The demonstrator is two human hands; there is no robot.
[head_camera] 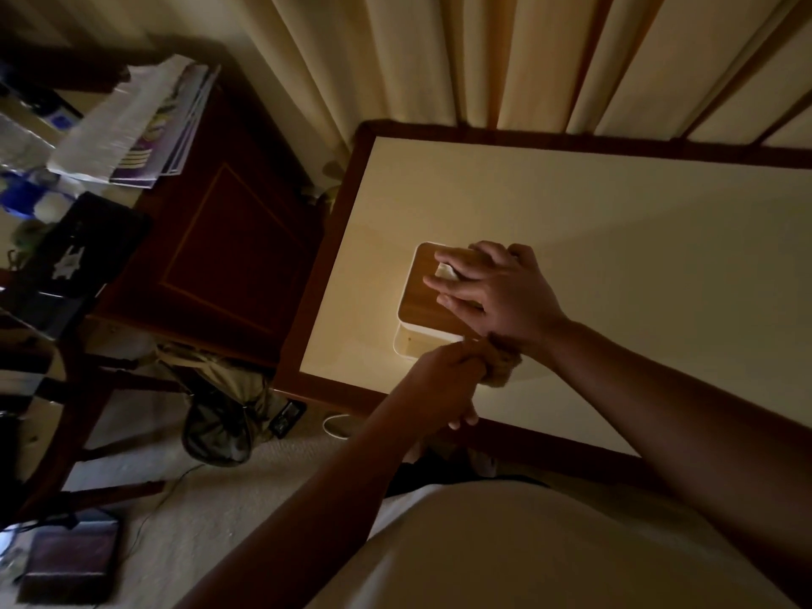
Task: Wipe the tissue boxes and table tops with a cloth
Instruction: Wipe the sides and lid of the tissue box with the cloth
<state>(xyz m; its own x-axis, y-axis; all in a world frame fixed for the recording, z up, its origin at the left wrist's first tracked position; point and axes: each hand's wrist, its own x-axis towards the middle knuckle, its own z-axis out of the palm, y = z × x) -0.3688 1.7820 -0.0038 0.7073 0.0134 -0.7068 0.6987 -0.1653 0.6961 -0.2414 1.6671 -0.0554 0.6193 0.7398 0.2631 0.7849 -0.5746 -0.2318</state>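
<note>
A right hand [492, 292] lies flat, fingers straight, atop the tissue box [422, 309] on a cream table [615, 239], while the left hand [439, 380] grips a cloth [503, 364] at the box's near side.

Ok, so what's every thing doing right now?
White tissue box with wooden lid: closed, tissue poking out.
Brown fluffy cloth: bunched by the box's near side.
Left hand: grips the cloth.
Right hand: flat on the box top, fingers straight.
Cream table top with dark wooden rim: bears the box.
Cream curtains: drawn shut.
</note>
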